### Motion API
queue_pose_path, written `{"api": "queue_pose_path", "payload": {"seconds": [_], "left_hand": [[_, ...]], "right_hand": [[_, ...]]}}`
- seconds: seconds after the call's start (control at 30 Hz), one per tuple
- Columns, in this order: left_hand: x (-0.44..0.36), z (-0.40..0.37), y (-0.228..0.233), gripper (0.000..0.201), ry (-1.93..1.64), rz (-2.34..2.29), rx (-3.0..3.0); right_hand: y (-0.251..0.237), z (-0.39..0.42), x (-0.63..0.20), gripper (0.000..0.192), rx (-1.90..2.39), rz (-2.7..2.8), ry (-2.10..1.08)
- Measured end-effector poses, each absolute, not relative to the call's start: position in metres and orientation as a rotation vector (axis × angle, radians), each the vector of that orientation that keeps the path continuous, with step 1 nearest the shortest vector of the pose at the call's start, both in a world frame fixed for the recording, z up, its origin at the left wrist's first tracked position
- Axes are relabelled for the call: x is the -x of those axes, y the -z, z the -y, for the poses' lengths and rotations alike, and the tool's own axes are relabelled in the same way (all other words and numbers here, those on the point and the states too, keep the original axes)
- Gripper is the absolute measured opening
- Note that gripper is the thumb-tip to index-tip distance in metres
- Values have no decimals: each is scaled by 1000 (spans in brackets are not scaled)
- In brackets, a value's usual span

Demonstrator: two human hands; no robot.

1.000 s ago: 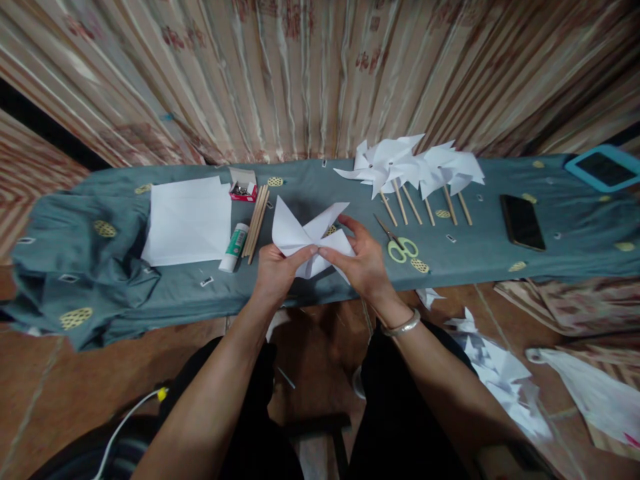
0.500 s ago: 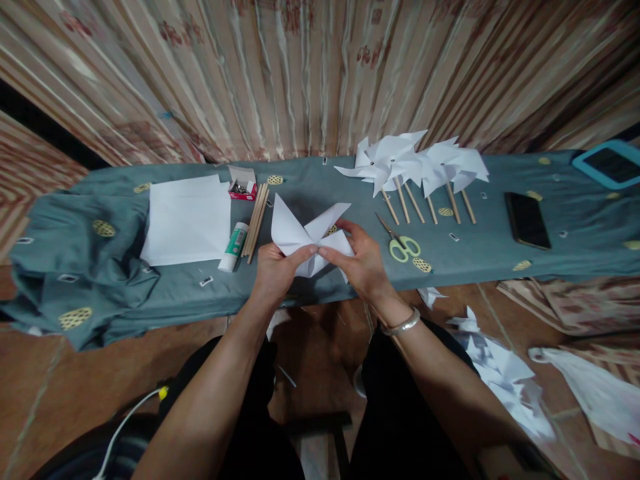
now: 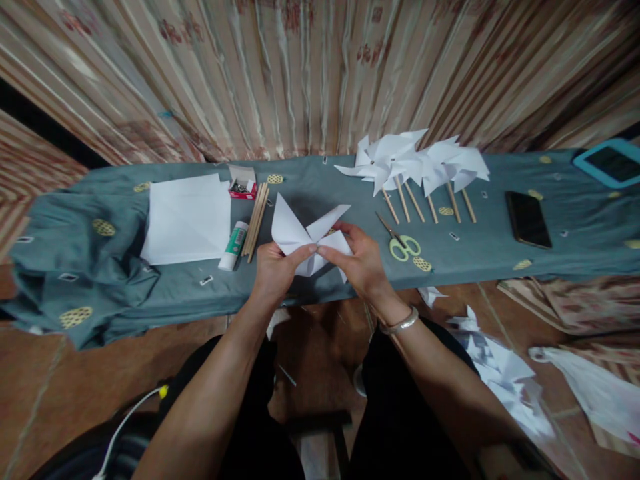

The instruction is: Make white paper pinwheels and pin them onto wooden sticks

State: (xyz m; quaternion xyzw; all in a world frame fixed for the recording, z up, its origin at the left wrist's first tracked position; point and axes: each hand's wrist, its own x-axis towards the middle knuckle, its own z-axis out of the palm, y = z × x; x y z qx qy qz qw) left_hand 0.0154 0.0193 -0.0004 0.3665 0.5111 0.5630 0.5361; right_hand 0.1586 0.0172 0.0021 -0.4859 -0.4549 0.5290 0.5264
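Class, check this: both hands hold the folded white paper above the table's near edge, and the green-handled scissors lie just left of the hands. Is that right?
Not quite. In the head view the scissors lie just right of the right hand, not left. Both hands, the left hand too, do hold the folded white paper.

A grey-green cloth with yellow motifs (image 3: 310, 177) covers the long bench. On it lie a stack of white paper sheets (image 3: 187, 219), a white glue stick with a green label (image 3: 233, 246), a bundle of thin wooden sticks (image 3: 256, 220) and a small open red box (image 3: 243, 185). Further right are green-handled scissors (image 3: 401, 245), finished white paper pinwheels on wooden sticks (image 3: 417, 167) and a black phone (image 3: 528, 219). White paper scraps (image 3: 500, 370) litter the floor.
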Motion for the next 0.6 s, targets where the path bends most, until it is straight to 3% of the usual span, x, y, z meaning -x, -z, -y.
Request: {"api": "queue_pose_path", "payload": {"seconds": [0.6], "left_hand": [[-16,-20,1,24,-1325,-1283,-857]], "right_hand": [[0,-18,-158,52,1176,1111,-1248]]}}
